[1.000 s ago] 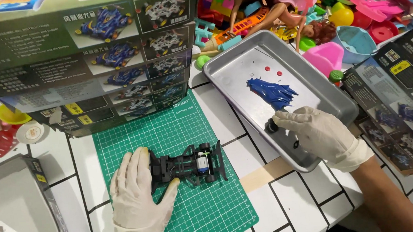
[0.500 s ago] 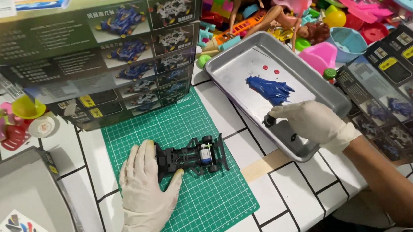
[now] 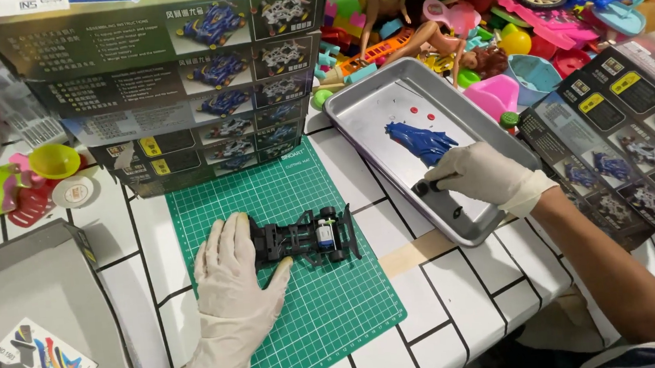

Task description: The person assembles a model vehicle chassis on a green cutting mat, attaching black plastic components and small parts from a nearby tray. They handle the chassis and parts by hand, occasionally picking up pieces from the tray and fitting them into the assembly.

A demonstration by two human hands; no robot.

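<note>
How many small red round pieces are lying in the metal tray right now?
2: both small red round pieces lie side by side on the metal tray floor, just above the blue car body. More may hide under the right hand.

Open mat in front, clutter behind

Bare green cutting mat (image 3: 330, 316) lies free below the black car chassis (image 3: 305, 240); stacked kit boxes (image 3: 172, 87) wall off the back, the metal tray (image 3: 361, 115) and toy pile (image 3: 532, 12) crowd the right.

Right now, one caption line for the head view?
Gloved left hand steadies a black toy car chassis on a green cutting mat; right hand reaches into a metal tray.
</note>
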